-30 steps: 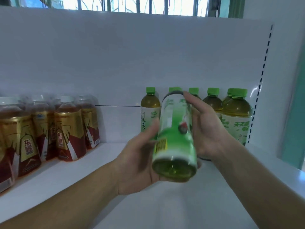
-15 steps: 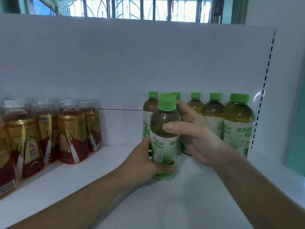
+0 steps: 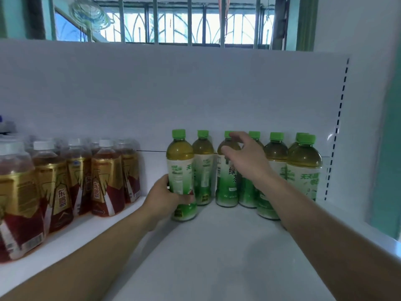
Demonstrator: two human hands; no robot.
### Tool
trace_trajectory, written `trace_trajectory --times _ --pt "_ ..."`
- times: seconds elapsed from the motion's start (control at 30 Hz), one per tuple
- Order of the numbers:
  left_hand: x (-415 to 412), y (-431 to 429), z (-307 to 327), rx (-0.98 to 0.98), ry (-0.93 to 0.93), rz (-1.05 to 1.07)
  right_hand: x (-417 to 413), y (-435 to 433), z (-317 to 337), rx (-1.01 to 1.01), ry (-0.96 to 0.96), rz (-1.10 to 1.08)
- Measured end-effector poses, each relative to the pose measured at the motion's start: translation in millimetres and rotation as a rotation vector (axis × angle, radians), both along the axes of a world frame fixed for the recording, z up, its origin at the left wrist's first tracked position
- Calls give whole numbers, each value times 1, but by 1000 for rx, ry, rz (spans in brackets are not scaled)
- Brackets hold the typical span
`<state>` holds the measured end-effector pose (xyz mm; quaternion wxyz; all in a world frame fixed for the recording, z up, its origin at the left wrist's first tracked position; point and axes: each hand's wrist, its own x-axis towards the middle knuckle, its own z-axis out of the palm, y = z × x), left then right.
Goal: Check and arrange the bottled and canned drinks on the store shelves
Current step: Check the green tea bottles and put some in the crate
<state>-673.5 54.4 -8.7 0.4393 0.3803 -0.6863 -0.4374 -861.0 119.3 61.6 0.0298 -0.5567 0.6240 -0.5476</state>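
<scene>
Left hand [image 3: 165,198]: is gripping the lower half of a tea bottle [image 3: 181,170], thumb lying across the front of the label and fingers wrapping round behind.
Tea bottle: is standing upright on the white shelf [image 3: 217,246], green cap on, at the left end of the green-capped row and a little forward of its neighbour, just beside it.
Right hand [image 3: 245,157]: is hovering with fingers spread and loosely bent in front of the neck of the third bottle [image 3: 226,185]; it is holding nothing that I can see, and I cannot tell whether it is touching.
Row of tea bottles [image 3: 275,170]: is standing upright along the back panel [image 3: 195,94], running off to the right.
Brown drinks [image 3: 104,177]: white-capped, are crowding the left of the shelf, apart from the teas.
Barred window [image 3: 173,22]: is showing above the back panel.
</scene>
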Motion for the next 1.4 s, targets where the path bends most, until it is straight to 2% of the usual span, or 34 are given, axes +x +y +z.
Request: trace_trajectory --times 0.17,0.27,0.4,0.57,0.83,1.03,1.1,1.13,1.2,1.27,1.37,1.4 --pt "5 -29 5 29 -67 20 -3 -34 25 136 251 -162" --pt "-1 -44 3 9 -95 32 -9 -46 35 250 290 -211" --pt "-11 -58 0 -53 -145 50 -13 -55 36 280 287 -258" --pt "-17 -66 -1 -68 -189 42 -10 -45 36 168 278 -335" --pt "-24 -71 -3 -62 -174 36 -7 -22 33 46 276 -308" --pt "-32 -65 -3 -10 -194 -8 3 0 38 22 243 -216" --pt "-31 -65 0 -50 -198 60 8 4 37 0 198 -168" --pt "-30 -62 3 -108 -150 139 10 6 36 -23 177 -143" --pt "-26 -42 15 -246 67 224 12 8 36 -84 109 -95" --pt "-22 -10 26 -263 245 93 17 10 38 -158 24 -49" --pt "-21 36 28 -106 201 -253 23 11 42 -268 -92 -9" --pt "-22 45 23 -64 170 -301 25 11 43 -298 -125 5"
